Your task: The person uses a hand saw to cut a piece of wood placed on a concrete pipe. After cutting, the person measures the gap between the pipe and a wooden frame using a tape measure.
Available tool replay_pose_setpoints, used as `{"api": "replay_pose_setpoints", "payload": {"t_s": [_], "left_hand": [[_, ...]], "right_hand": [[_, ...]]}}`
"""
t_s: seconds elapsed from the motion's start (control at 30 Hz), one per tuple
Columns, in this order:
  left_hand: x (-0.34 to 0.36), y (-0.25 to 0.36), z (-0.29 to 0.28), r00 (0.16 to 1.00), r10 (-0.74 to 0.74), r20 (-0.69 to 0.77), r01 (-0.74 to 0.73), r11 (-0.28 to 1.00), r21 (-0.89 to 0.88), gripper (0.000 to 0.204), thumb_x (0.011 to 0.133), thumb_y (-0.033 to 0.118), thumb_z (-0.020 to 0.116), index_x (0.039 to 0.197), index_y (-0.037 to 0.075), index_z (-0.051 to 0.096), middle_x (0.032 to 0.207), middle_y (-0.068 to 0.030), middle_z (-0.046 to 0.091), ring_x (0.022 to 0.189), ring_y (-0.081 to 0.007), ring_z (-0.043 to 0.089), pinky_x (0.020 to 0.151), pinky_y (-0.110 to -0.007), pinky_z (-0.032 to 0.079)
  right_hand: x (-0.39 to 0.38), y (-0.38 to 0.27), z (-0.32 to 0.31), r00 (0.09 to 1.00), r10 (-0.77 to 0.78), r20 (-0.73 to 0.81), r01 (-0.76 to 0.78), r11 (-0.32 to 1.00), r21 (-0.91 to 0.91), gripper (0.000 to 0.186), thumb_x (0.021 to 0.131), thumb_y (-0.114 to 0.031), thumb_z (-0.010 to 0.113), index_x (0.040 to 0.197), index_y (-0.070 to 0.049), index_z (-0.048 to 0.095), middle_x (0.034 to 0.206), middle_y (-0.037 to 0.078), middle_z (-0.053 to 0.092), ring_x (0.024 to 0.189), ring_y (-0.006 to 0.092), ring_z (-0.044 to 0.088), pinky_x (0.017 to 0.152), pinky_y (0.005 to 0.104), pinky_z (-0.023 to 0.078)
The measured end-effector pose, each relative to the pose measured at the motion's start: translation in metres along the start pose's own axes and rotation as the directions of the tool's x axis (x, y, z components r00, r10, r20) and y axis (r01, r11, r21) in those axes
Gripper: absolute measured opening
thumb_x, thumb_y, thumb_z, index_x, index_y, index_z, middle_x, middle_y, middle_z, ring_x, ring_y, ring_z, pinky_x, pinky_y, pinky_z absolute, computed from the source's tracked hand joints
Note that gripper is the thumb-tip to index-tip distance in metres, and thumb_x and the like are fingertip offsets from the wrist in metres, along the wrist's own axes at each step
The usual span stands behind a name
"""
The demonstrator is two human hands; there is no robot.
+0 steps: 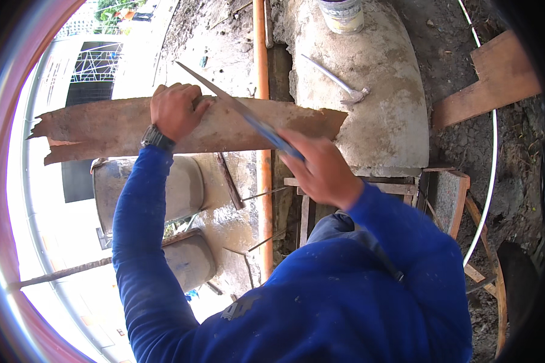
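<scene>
A long brown board (115,130) with ragged, splintered ends lies crosswise in front of me. My left hand (178,113), with a dark watch at the wrist, is closed on the board near its middle, the fingers at its far edge. In my right hand (321,166) is a handsaw (227,100), held by its blue handle. Its tapering blade slants up and left across the board, the tip reaching past the far edge. The handle area is slightly blurred, and I cannot tell whether the teeth touch the wood.
Beyond the board, a claw hammer (339,81) lies on a concrete slab (384,127) beside a bucket (343,17). An orange pipe (263,60) runs under the board. Drums (188,187) stand at left near a rod (66,271). Cut wood (496,81) and a white hose (495,157) are at right.
</scene>
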State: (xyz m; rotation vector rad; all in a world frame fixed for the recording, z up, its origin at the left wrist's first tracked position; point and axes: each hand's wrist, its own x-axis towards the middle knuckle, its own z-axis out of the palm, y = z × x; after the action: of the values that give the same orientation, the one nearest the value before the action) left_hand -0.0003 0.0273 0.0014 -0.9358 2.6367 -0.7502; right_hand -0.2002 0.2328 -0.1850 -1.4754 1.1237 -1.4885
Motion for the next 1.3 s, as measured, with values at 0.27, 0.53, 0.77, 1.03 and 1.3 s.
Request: {"api": "replay_pose_setpoints", "payload": {"t_s": [0.27, 0.53, 0.77, 1.03, 1.3], "left_hand": [[-0.003, -0.008, 0.01, 0.996, -0.071, 0.052, 0.07, 0.997, 0.011, 0.031, 0.089, 0.041, 0.075, 0.078, 0.013, 0.068, 0.074, -0.0065, 0.068, 0.079, -0.0275, 0.068, 0.081, -0.045, 0.047], [-0.006, -0.026, 0.027, 0.997, -0.054, 0.061, 0.057, 0.997, -0.047, 0.029, 0.088, 0.04, 0.077, 0.082, 0.012, 0.071, 0.077, -0.0075, 0.069, 0.077, -0.03, 0.068, 0.08, -0.045, 0.047], [0.017, -0.012, 0.005, 0.996, 0.076, -0.04, -0.076, 0.997, -0.019, 0.024, 0.086, 0.035, 0.079, 0.081, 0.013, 0.07, 0.075, -0.0047, 0.067, 0.077, -0.0271, 0.065, 0.077, -0.042, 0.046], [0.012, -0.004, -0.007, 0.99, 0.007, 0.14, -0.009, 1.0, 0.009, 0.038, 0.078, 0.048, 0.082, 0.087, 0.013, 0.071, 0.081, -0.0064, 0.071, 0.083, -0.0295, 0.069, 0.081, -0.045, 0.047], [0.018, 0.006, -0.014, 0.916, -0.147, 0.374, 0.104, 0.985, 0.135, 0.045, 0.075, 0.053, 0.085, 0.088, 0.01, 0.077, 0.083, -0.0107, 0.075, 0.087, -0.0322, 0.073, 0.085, -0.046, 0.052]], "right_hand": [[0.04, 0.006, 0.033, 0.995, -0.077, -0.058, 0.076, 0.997, -0.025, 0.044, 0.102, -0.024, 0.061, 0.138, 0.0, 0.06, 0.106, 0.024, 0.072, 0.094, 0.0435, 0.069, 0.081, 0.051, 0.054], [-0.062, -0.003, -0.028, 0.999, -0.039, 0.004, 0.039, 0.999, 0.02, 0.044, 0.099, -0.017, 0.065, 0.138, 0.003, 0.059, 0.101, 0.027, 0.073, 0.084, 0.0439, 0.072, 0.073, 0.0492, 0.057], [0.006, 0.001, -0.006, 0.999, -0.037, -0.001, 0.036, 0.996, -0.082, 0.044, 0.099, -0.02, 0.064, 0.138, 0.002, 0.059, 0.099, 0.025, 0.073, 0.083, 0.0427, 0.071, 0.073, 0.0516, 0.055], [0.037, 0.016, 0.022, 0.992, -0.108, -0.066, 0.101, 0.991, -0.091, 0.043, 0.1, -0.026, 0.063, 0.137, -0.004, 0.061, 0.1, 0.021, 0.074, 0.089, 0.0416, 0.071, 0.08, 0.0519, 0.056], [0.034, 0.01, 0.028, 0.99, -0.127, -0.067, 0.118, 0.985, -0.122, 0.044, 0.1, -0.025, 0.064, 0.138, -0.003, 0.06, 0.103, 0.02, 0.074, 0.09, 0.041, 0.071, 0.08, 0.0509, 0.056]]}}
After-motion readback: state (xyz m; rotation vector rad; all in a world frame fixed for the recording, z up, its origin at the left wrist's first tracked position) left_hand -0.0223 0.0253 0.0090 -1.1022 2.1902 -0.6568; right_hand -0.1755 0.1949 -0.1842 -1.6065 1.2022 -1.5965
